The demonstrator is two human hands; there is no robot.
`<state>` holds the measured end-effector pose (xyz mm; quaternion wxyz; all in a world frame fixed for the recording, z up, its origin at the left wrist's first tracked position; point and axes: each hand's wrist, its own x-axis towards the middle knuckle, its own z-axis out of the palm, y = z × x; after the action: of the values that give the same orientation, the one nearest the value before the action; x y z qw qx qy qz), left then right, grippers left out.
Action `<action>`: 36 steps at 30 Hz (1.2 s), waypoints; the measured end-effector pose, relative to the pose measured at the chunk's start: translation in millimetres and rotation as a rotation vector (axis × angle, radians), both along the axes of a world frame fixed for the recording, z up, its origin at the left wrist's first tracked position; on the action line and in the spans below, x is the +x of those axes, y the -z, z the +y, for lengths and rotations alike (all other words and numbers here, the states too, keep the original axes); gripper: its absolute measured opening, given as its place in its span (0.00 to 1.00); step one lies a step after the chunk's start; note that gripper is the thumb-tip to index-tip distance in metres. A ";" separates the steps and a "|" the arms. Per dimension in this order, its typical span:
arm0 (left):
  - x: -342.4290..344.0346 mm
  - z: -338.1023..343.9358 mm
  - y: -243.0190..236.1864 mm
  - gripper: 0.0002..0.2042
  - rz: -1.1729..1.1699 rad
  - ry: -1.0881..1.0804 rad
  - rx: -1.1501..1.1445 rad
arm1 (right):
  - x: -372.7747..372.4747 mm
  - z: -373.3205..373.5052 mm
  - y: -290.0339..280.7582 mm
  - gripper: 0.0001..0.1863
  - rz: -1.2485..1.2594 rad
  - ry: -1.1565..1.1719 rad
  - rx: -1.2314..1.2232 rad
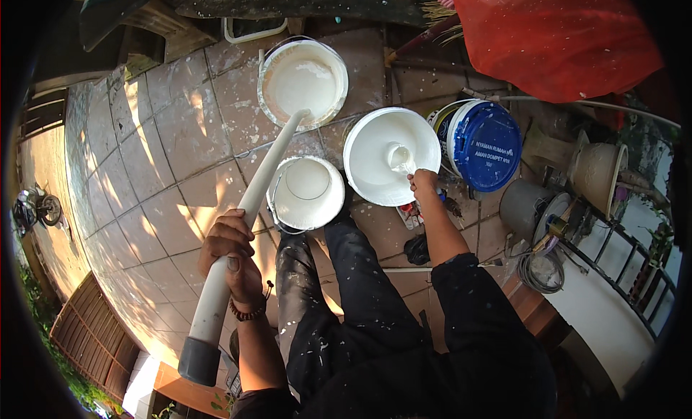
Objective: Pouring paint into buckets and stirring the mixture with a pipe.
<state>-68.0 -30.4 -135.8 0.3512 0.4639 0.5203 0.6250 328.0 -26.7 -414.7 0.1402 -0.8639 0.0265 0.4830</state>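
Tiled floor (155, 167): brown, spattered with white, sunlit in streaks toward its left edge; it carries the buckets.
Red sheet (562, 41): spread over something at the floor's far right corner.
Long pole (265, 180): pale, with a black cap at its near end; it slants up and rightward, its far end showing over the near part of the far bucket's opening. Whether it touches the contents, I cannot tell.
Far bucket (269, 96): toward the floor's far edge, stained inside, with white matter in it.
Right bucket (364, 163): white, open, nearer the floor's right edge than the far bucket.
Blue-lidded bucket (491, 175): just beside the right bucket, on the side of the floor's right edge, tilted in this view.
Middle bucket (328, 205): white, open, by the person's feet, its wire handle down at the left.
Grey bucket (520, 206): by the floor's right edge, among clutter.
Cable coil (540, 273): grey, near the floor's right edge, nearer the person than the grey bucket.
Left hand (234, 255): fingers wrapped around the pole, below its middle.
Right hand (424, 183): at the right bucket's near rim, fingers pinching the cup.
Cup (398, 157): small, pale, inside the right bucket's opening.
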 end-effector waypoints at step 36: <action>-25.2 2.5 10.7 0.15 -0.023 0.176 0.057 | -56.7 -28.2 -110.2 0.27 -0.615 -0.593 0.667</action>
<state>-93.2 -27.9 -146.6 0.3973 0.5103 0.4556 0.6116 271.3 -54.8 -304.5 0.2658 -0.8445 -0.4154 0.2091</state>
